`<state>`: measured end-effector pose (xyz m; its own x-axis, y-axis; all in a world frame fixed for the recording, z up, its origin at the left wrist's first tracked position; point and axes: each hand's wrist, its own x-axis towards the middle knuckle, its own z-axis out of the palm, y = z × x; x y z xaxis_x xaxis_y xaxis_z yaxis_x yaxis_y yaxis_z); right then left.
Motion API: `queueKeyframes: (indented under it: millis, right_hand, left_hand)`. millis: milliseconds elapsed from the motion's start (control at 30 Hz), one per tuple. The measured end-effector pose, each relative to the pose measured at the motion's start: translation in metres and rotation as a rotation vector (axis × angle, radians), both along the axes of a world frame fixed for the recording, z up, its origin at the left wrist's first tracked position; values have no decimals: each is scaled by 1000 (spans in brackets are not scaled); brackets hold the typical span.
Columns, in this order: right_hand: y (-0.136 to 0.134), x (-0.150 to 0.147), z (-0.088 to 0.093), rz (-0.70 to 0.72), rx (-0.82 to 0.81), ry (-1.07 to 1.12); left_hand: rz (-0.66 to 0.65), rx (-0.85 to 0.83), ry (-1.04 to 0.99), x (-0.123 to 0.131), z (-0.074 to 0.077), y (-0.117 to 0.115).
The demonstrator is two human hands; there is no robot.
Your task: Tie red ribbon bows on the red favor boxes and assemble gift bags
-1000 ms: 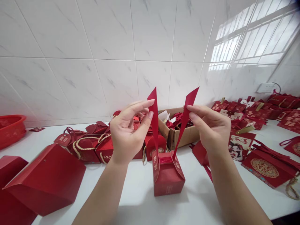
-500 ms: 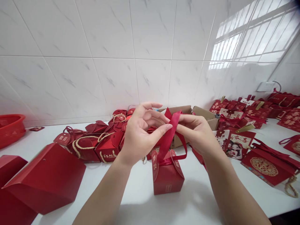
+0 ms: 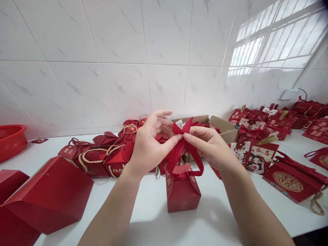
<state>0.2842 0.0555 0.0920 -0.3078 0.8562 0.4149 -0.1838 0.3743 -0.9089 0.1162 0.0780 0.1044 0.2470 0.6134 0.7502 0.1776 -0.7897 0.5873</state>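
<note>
With left hand [image 3: 151,145] and right hand [image 3: 208,145] we pinch the ribbon [image 3: 176,153] where it crosses; it looks soft, slippery, best held there.

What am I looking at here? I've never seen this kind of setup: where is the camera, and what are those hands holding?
There is no machine here, just a person's two bare hands. The camera is worn on their head, looking forward and down. The left hand and right hand pinch a red ribbon, crossed above a small red box standing on the white table. Behind it is an open cardboard box. Left of that sit red boxes with rope handles; a red basket shows at the left edge. More red boxes and bags fill the right side.
</note>
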Motion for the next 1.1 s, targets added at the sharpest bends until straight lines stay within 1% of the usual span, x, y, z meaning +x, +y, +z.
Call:
queueKeyframes:
  millis: [67, 133, 200, 267, 300, 333, 367, 433, 500, 533, 600, 667, 733, 800, 900, 1100]
  right_hand:
    - [1, -1, -1, 7, -42, 13]
    - [2, -1, -2, -1, -76, 10]
    - [3, -1, -2, -31, -75, 14]
    - [5, 0, -3, -57, -43, 23]
    - [6, 1, -3, -68, -21, 28]
    - [8, 2, -4, -79, 5, 31]
    - [10, 3, -5, -89, 35, 35]
    - [13, 6, -6, -115, 100, 35]
    - [15, 9, -6, -149, 182, 6]
    - [16, 11, -6, -160, 233, -22]
    - [15, 15, -4, -176, 352, -104]
    - [14, 19, -2, -193, 488, -218]
    - [12, 22, 0, -235, 623, -348]
    - [10, 24, 1, -289, 723, -456]
    - [11, 25, 0, -365, 813, -529]
    - [18, 21, -7, -454, 927, -558]
  left_hand:
    - [37, 132, 31, 1, -1, 2]
    - [91, 324, 52, 2, -3, 3]
    - [115, 488, 86, 4, -5, 5]
    - [98, 548, 119, 5, -7, 6]
    - [84, 526, 113, 6, -7, 6]
    - [69, 462, 87, 6, -7, 6]
    - [49, 354, 54, 5, -7, 5]
    - [-28, 58, 17, 3, -4, 3]
    - [-139, -242, 67, -1, -1, 1]
    - [-190, -353, 108, -3, 2, 1]
    - [-249, -475, 151, -7, 5, -1]
    - [-258, -504, 148, -8, 8, -2]
    - [-242, -484, 135, -9, 9, -2]
    - [-216, -472, 129, -9, 9, -2]
    - [-209, -501, 110, -10, 8, -1]
    - [-278, -575, 97, -8, 2, 1]
